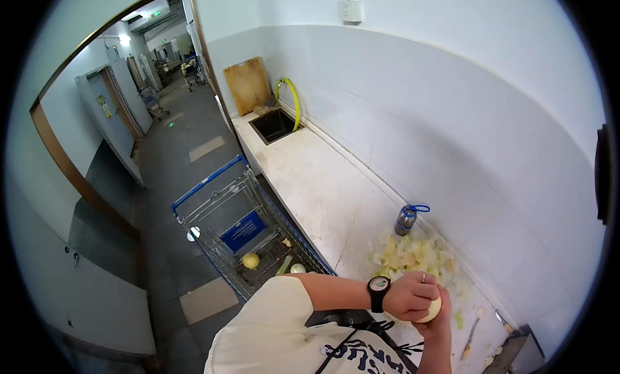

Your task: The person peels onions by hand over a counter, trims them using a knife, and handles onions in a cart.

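Observation:
Between my two hands is a round, pale-yellow piece of produce (431,309), partly covered by fingers, its kind not clear. My left hand (408,295), with a black watch on the wrist and a ring, is closed over its upper left side. From the right, my right hand (442,319) wraps round its other side. Just beyond the hands lies a heap of pale yellow-green peelings (413,254) on the white counter (310,180). A bottle with a blue loop (405,220) stands behind the heap.
Left of the counter stands a shopping cart (242,232) with a yellow round item (250,261) inside. A sink (274,125), a yellow hose (294,100) and a cutting board (247,87) are at the far end. A thin, stained tool (471,335) lies at right.

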`<state>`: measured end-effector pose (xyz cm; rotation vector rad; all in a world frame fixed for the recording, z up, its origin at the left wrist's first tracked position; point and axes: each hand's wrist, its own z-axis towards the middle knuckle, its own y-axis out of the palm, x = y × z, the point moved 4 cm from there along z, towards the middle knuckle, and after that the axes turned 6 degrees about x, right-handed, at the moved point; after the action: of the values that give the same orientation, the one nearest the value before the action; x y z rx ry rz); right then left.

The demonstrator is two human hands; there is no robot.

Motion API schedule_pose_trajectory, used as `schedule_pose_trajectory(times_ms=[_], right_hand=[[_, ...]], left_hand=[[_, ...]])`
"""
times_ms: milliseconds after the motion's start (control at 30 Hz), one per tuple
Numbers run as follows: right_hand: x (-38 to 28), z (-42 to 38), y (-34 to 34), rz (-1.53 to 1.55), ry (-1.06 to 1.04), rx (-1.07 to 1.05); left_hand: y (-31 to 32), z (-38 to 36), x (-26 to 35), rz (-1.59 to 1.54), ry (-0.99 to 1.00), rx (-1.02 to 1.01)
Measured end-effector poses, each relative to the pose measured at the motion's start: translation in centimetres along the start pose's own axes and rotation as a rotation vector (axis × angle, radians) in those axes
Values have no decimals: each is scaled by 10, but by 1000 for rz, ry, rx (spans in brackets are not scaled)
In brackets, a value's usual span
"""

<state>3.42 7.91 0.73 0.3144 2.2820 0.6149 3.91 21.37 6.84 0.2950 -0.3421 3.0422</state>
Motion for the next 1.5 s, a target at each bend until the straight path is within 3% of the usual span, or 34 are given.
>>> schedule_pose_trajectory(times_ms=[33,233,333,767,800,933,967,1000,1233,1500], right_hand=[[2,-3,13,61,-2,151],[14,11,22,14,-3,-34],[16,15,34,57,-34,118],[13,6,55,85,-74,-68],[15,14,50,193,-32,-196],[20,24,26,86,-72,-86],[21,24,27,61,-48,33],[16,16,29,93,-14,-124],[6,13,26,187,-30,-97],[7,17,16,179,12,-119]], left_hand=[[-6,-2,-1,-16,23,36],[-41,-9,-7,-42,-30,178],[-48,-9,-2,-10,-16,216],[-59,-5,0,-104,-16,161],[-57,-2,0,-99,-37,140],[-44,-13,-11,-58,-85,82],[-45,-19,-16,-87,-95,52],[-45,-21,-19,-46,-155,33],[-42,-18,-29,6,-367,167],[-30,-10,-28,78,-79,-8]])
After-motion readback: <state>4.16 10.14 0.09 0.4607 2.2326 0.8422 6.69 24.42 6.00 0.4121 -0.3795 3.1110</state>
